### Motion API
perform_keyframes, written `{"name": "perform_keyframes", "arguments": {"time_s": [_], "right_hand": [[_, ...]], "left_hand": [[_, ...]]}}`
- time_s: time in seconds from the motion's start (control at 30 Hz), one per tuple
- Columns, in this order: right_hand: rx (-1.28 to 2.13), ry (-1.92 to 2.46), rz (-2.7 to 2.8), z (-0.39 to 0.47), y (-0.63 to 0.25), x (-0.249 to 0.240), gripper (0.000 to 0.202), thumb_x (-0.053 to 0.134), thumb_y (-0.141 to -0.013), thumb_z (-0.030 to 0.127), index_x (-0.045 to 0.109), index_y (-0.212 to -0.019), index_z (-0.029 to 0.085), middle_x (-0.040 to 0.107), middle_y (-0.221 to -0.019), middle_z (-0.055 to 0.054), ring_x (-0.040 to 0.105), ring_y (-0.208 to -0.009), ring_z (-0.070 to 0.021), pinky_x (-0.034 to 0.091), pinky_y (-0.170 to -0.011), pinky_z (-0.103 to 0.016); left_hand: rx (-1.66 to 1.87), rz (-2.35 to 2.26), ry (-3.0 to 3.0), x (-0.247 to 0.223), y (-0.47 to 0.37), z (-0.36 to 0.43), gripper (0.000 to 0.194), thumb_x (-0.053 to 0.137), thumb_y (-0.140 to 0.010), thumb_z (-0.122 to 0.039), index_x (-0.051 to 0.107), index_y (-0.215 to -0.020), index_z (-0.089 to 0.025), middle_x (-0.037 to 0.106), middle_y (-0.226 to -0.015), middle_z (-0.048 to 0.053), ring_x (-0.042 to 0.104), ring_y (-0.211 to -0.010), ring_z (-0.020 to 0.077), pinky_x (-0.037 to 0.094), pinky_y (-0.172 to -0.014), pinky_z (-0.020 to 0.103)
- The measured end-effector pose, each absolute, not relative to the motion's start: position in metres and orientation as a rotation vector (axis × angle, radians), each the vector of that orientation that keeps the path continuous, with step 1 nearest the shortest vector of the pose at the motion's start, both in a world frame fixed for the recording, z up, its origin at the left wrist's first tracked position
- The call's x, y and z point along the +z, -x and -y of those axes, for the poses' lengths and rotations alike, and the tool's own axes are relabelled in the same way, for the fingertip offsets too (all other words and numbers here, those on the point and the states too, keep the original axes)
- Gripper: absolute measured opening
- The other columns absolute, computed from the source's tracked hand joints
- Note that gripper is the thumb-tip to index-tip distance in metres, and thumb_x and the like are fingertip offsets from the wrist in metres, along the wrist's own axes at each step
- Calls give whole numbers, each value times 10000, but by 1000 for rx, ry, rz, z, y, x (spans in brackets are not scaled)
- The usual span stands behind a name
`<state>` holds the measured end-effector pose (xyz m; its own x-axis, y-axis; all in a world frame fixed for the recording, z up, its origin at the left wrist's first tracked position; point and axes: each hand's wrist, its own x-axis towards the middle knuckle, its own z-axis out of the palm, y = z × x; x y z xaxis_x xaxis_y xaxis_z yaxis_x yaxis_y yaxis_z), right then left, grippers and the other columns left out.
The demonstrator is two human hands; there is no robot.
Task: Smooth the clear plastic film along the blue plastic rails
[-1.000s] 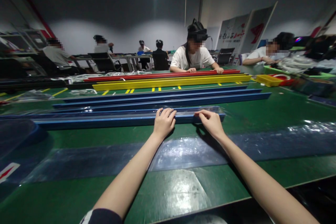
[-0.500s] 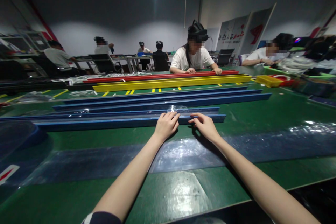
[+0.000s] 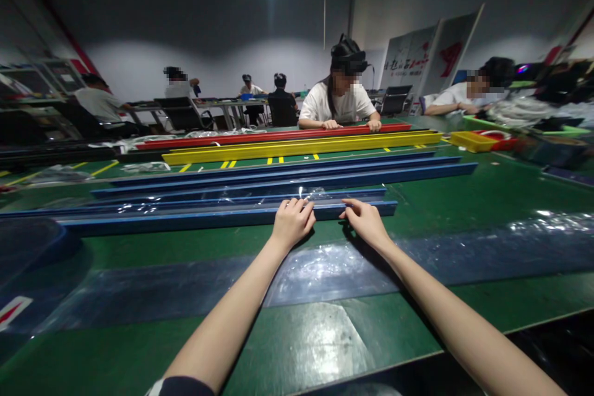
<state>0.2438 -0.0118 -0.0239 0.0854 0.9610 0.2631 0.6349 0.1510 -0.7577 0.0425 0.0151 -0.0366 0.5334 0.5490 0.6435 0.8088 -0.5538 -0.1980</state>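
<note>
My left hand [image 3: 293, 223] is closed over the edge of the nearest long blue channel [image 3: 185, 221], its fingertips hidden behind the rim. To its right, my right hand [image 3: 365, 220] has thumb and index finger bent onto the same channel near its right end. Clear plastic film [image 3: 301, 192] lies crumpled in and behind this channel. More blue channels [image 3: 278, 182] lie lengthwise just beyond. A wide strip of clear film [image 3: 325, 275] is spread flat on the green table [image 3: 306, 346] beneath my forearms.
Yellow [image 3: 301, 148] and red [image 3: 223, 137] channels lie farther back, where a person [image 3: 341, 99] touches the red one. A yellow tray [image 3: 471, 141] stands at right. Another person [image 3: 464, 96] sits beyond it. A blue film-covered object [image 3: 32, 260] is at left.
My right hand has shifted slightly right along the blue channel. My left hand has hardly moved. Across the table, the person's hands and the red channel have moved a little left.
</note>
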Motion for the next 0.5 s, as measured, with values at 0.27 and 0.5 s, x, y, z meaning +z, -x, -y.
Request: {"name": "perform_keyframes", "arguments": {"time_s": [0.27, 0.5], "right_hand": [[501, 1469, 1771, 14, -241, -26, 427, 437, -786, 238, 601, -1161, 112, 718, -804, -57, 651, -769, -175, 466, -738, -273], [529, 1375, 1877, 16, -238, -28, 454, 430, -788, 237, 569, -1209, 141, 715, -792, -36, 643, -740, -165, 468, -744, -272]], "left_hand": [[-791, 1142, 2291, -35, -42, -14, 281, 415, -872, -274, 638, -1014, -178, 652, -1017, 94, 567, -933, 227, 400, -822, 389], [-728, 1001, 2408, -39, -43, -18, 350, 410, -881, -269, 571, -1178, -178, 582, -1230, 111, 515, -1135, 240, 371, -921, 406]]}}
